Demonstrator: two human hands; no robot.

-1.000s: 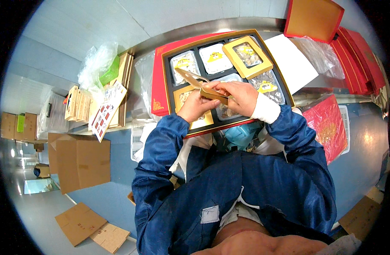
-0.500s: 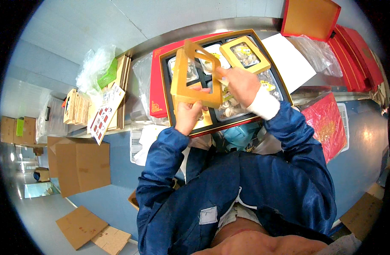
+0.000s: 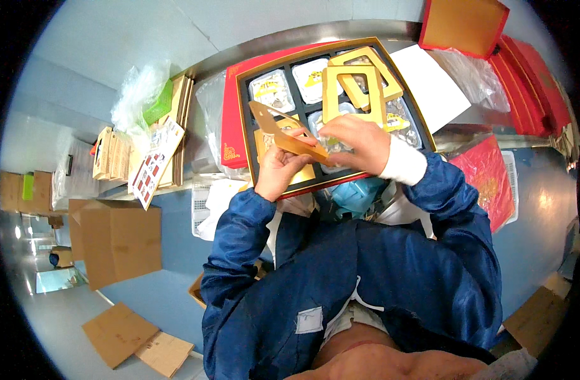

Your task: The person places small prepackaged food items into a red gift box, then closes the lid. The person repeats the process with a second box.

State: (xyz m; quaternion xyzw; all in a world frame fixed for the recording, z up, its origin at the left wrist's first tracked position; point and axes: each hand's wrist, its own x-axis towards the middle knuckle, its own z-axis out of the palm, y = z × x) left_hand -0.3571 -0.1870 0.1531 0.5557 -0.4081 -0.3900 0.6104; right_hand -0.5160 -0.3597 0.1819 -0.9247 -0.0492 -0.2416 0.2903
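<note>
My left hand is closed on a gold cardboard window frame, holding it tilted above the front of a large box. My right hand curls around the frame's right end, thumb below and fingers above. Under my hands is the gold-rimmed box with a black divided tray. Clear-topped packs of dried food, such as the pack at the back left, sit in its compartments. A second gold window frame lies over a third gold frame at the right. Another gold piece is partly hidden behind my left hand.
A white sheet and crumpled clear plastic lie right of the box. Red boxes stand farther right, near a red bag. Flat boards and a printed card stand left. A cardboard carton is on the floor.
One gold frame has left my hands and now lies over the frame at the right. The frame in my left hand has tipped flatter, and my right hand has come down to its end.
</note>
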